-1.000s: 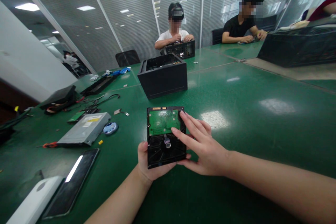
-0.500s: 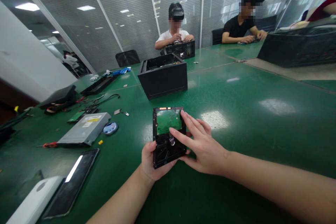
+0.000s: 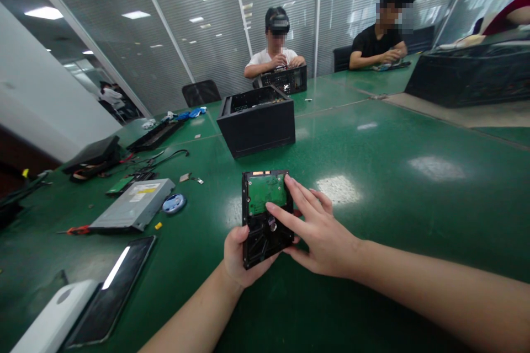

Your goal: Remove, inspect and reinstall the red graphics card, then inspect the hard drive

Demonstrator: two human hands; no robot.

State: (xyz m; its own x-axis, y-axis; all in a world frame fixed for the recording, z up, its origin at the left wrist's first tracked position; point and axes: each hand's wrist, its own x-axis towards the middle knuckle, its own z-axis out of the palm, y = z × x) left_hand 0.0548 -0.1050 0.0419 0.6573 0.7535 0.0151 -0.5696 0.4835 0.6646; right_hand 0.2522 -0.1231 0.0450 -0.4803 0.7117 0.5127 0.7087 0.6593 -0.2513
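Note:
A hard drive [image 3: 269, 231], its green circuit board side turned up, is held tilted above the green table. My left hand [image 3: 238, 256] grips its lower left corner, the thumb on the near left edge and the other fingers underneath, mostly hidden. From the right, my right hand [image 3: 318, 226] is closed about the drive's right side. Its index fingertip lies on the lower edge of the board, another fingertip touches the upper right corner, and the thumb is by the lower right corner.
A black computer case [image 3: 260, 127] stands just beyond the drive. On the left lie an optical drive [image 3: 136, 201], a screwdriver [image 3: 78, 230], a round blue object [image 3: 174, 203], a phone [image 3: 118, 292] and a white device [image 3: 58, 314]. Two people [image 3: 275, 58] work across the table [image 3: 393, 198].
The hard drive tilts slightly differently and sits a touch lower, both hands keeping their hold. Across the table, the person in black has brought their hands closer together.

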